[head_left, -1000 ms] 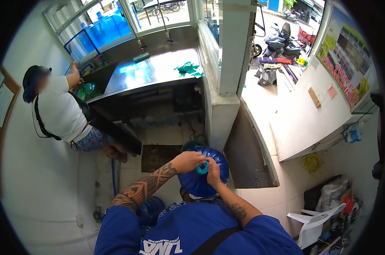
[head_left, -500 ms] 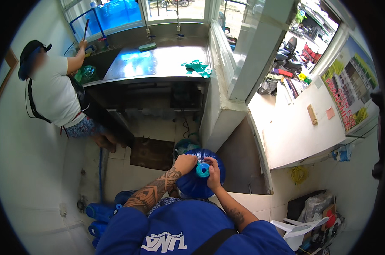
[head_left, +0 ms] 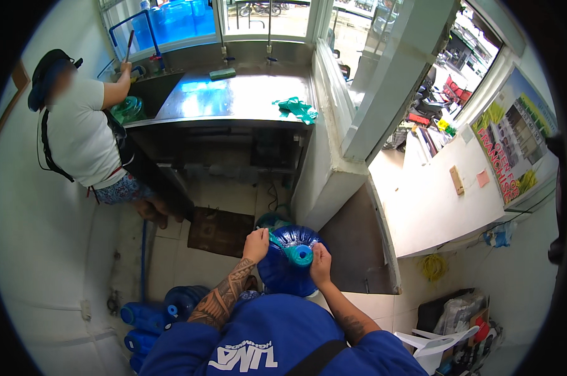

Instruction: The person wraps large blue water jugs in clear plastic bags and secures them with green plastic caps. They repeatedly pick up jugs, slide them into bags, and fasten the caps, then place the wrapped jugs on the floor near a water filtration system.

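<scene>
A big round blue water jug (head_left: 286, 276) stands upright in front of me, its neck pointing up at me. On the neck sits a blue cap (head_left: 303, 254) with a dark centre and teal film around it. A strip of teal plastic film (head_left: 277, 241) stretches from the neck to my left hand (head_left: 256, 245), whose fingers are pinched on its end. Against the right side of the neck, my right hand (head_left: 321, 263) is closed, its fingertips gripping there; the exact hold is partly hidden.
Several blue jugs (head_left: 147, 316) lie at the lower left. A brown mat (head_left: 219, 232) is on the tiled floor. At the steel sink counter (head_left: 246, 94), a person (head_left: 77, 125) works on the left. A white counter (head_left: 440, 188) stands right, with a white chair (head_left: 431, 344) below.
My left hand has moved left, away from the neck, drawing the teal strip out. My right hand has shifted slightly right, its fingers now closed beside the cap.
</scene>
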Demonstrator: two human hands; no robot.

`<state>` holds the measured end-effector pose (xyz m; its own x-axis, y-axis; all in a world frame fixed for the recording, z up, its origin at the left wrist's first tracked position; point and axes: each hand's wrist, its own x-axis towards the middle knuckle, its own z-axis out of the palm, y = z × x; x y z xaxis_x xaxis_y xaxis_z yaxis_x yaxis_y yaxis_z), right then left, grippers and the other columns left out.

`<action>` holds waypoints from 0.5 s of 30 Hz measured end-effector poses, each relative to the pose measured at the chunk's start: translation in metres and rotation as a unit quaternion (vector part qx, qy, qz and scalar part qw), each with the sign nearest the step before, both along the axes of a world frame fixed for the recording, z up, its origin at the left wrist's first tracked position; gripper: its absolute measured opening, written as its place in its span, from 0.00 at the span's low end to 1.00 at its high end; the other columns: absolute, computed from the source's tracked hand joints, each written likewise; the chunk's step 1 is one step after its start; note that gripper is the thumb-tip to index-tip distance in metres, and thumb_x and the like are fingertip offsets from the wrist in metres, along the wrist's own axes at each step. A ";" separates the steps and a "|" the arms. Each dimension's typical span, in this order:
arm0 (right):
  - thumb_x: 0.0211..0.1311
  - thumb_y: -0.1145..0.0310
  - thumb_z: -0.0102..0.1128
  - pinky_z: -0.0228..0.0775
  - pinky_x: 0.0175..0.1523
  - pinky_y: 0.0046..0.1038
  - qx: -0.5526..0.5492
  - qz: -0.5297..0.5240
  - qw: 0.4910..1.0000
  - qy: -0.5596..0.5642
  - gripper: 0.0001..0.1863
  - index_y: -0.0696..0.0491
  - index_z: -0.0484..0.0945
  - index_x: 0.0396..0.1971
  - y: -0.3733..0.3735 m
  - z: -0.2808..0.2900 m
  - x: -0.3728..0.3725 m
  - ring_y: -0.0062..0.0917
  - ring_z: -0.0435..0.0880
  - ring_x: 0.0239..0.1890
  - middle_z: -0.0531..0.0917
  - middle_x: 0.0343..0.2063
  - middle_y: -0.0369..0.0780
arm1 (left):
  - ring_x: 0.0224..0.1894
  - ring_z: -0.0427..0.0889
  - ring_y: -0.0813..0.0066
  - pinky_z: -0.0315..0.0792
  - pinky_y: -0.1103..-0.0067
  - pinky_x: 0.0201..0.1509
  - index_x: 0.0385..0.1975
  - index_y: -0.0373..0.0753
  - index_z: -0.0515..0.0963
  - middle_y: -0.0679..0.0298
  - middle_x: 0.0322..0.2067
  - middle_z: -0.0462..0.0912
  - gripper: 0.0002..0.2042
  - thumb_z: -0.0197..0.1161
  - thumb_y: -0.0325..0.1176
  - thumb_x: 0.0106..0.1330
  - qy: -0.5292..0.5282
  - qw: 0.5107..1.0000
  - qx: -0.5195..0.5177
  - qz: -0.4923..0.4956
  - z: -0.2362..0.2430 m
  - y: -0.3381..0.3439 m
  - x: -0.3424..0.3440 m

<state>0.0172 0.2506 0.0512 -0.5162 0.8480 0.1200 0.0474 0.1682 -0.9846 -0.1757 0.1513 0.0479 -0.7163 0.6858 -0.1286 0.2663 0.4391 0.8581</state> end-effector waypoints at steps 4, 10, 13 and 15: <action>0.69 0.64 0.58 0.58 0.29 0.21 0.029 0.020 0.999 0.005 0.16 0.55 0.67 0.23 -0.013 0.021 0.020 0.13 0.64 0.23 0.68 0.19 0.31 | 0.19 0.77 0.78 0.73 0.79 0.25 0.26 0.34 0.75 0.64 0.17 0.75 0.18 0.48 0.39 0.75 -0.156 0.981 0.115 -0.013 0.015 -0.012 0.001; 0.43 0.62 0.78 0.63 0.38 0.31 0.330 0.155 0.930 -0.039 0.20 0.50 0.69 0.17 -0.030 0.081 0.034 0.30 0.71 0.22 0.71 0.17 0.35 | 0.25 0.76 0.82 0.73 0.83 0.31 0.41 0.36 0.74 0.68 0.26 0.77 0.14 0.47 0.40 0.76 -0.277 0.941 0.181 -0.063 0.047 -0.066 0.016; 0.46 0.63 0.76 0.61 0.43 0.32 0.310 0.146 0.938 -0.044 0.19 0.50 0.70 0.17 -0.036 0.098 0.003 0.29 0.71 0.22 0.72 0.17 0.35 | 0.35 0.79 0.76 0.74 0.80 0.41 0.52 0.36 0.71 0.62 0.35 0.79 0.16 0.50 0.41 0.75 -0.313 0.926 0.172 -0.125 0.073 -0.080 0.032; 0.48 0.63 0.75 0.60 0.45 0.32 0.289 0.154 0.944 -0.024 0.17 0.51 0.72 0.18 -0.040 0.105 -0.024 0.29 0.70 0.22 0.73 0.17 0.35 | 0.41 0.80 0.71 0.73 0.77 0.48 0.58 0.36 0.67 0.57 0.41 0.79 0.19 0.52 0.41 0.74 -0.254 0.937 0.175 -0.162 0.091 -0.082 0.043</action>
<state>-0.0072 0.2105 0.1562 -0.7451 0.4558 0.4869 -0.0491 0.6906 -0.7216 -0.1326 0.0697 0.1386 -0.3704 0.9206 -0.1235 -0.1456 0.0737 0.9866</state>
